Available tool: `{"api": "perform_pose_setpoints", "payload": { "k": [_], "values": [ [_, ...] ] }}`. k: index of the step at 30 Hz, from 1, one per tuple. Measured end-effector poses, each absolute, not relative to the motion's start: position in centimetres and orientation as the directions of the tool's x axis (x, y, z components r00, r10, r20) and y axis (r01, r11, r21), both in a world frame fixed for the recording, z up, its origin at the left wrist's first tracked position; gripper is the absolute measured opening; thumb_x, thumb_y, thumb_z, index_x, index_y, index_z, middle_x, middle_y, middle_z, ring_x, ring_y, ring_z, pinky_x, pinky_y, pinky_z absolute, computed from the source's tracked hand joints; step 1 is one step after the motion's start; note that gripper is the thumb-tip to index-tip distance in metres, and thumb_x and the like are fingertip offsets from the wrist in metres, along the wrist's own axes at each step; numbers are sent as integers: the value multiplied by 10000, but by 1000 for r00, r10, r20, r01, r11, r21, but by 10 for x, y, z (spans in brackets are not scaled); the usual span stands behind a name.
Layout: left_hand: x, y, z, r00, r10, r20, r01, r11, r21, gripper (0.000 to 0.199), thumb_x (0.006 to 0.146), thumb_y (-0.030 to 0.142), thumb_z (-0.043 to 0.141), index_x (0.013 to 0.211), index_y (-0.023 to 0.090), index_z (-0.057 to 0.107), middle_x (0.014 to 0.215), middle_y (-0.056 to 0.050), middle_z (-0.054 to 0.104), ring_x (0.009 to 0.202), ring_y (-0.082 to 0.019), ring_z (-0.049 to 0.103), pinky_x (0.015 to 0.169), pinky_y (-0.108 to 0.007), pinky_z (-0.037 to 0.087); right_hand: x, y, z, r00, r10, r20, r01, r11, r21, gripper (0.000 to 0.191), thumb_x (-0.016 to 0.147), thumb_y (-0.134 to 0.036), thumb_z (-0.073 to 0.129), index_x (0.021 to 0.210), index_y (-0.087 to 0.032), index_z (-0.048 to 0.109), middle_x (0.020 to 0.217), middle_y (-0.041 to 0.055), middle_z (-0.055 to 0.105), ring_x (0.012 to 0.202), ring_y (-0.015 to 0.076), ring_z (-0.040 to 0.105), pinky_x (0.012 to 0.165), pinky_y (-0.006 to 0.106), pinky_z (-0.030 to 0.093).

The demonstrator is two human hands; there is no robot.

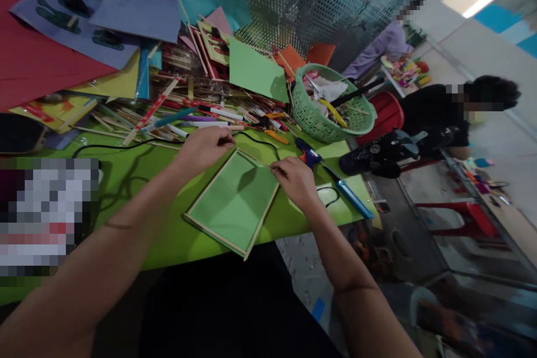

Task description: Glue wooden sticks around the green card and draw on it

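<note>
A green sheet edged with thin wooden sticks lies tilted on the bright green table, near its front edge. My right hand pinches the sheet's upper right corner between thumb and fingers. Just off the upper left corner, my left hand is closed, with thumb and fingertips together. Whatever is between those fingertips, if anything, is too small to make out. Beyond my right hand lies a blue glue gun, and a black cable runs behind the sheet.
Loose sticks, markers and orange-handled pliers crowd the table's back. A green basket of tools stands at right, by a blue-handled tool. Coloured sheets lean behind. A person in black sits further right.
</note>
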State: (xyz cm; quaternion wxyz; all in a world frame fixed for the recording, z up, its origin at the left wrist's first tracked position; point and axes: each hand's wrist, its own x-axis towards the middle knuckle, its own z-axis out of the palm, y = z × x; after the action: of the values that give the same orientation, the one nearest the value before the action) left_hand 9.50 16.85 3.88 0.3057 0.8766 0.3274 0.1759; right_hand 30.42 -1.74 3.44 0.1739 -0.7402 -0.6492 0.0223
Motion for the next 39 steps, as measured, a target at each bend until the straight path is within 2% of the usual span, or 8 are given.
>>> {"api": "perform_pose_setpoints", "payload": {
  "k": [7,10,15,21,26,31,35,39],
  "values": [
    [100,169,30,753,654,77,483,-628,610,253,878,307,575,954,232,804,1197,-56,787,1055,-284,731,903,-384,542,303,-19,32,146,972,184,962,-97,-254,173,998,-218,613,995,-214,785,962,89,757,943,255,681,840,365,493],
    [101,169,26,758,647,83,480,-639,602,265,880,328,583,982,228,806,1209,-63,782,1077,-291,727,929,-393,541,301,-17,30,145,973,181,966,-100,-237,169,998,-213,617,995,-210,786,962,88,755,943,255,675,842,366,488],
    [103,170,23,800,591,101,448,-700,556,297,899,337,564,1030,223,806,1118,-77,797,1074,-302,717,927,-410,534,300,-15,30,156,975,156,965,-117,-235,169,1000,-215,618,974,-220,785,954,82,753,941,246,664,847,356,478],
    [104,169,22,838,533,115,423,-769,480,320,945,348,529,1073,228,797,1152,-82,771,1159,-292,670,991,-398,499,305,-16,36,175,969,173,926,-103,-362,130,974,-210,664,985,-208,794,940,76,750,929,231,673,844,336,486],
    [104,169,25,846,519,123,412,-783,466,342,961,330,515,1118,192,786,1166,-101,767,1147,-288,651,1017,-408,476,318,-22,49,261,942,212,871,-135,-473,182,1000,-225,609,1000,-226,791,963,59,764,940,219,689,851,325,507],
    [105,171,24,853,512,98,426,-793,435,343,958,327,513,1126,207,787,1170,-91,761,1129,-297,641,998,-411,476,325,-28,53,305,929,211,853,-168,-494,184,973,-189,613,990,-227,793,979,54,773,949,218,695,870,330,518],
    [105,170,24,860,490,141,403,-822,401,353,980,317,503,1157,196,783,1198,-110,720,1201,-285,596,1058,-405,437,322,-29,47,267,941,208,845,-125,-520,147,945,-160,655,957,-214,792,957,51,759,920,204,688,842,316,512],
    [104,166,25,872,459,171,383,-857,344,385,1008,332,473,1174,195,792,1193,-126,676,1172,-291,572,1046,-425,432,316,-25,43,217,958,190,856,-93,-509,147,927,-118,671,935,-207,788,938,52,749,920,201,674,831,310,498]
  ]
}}
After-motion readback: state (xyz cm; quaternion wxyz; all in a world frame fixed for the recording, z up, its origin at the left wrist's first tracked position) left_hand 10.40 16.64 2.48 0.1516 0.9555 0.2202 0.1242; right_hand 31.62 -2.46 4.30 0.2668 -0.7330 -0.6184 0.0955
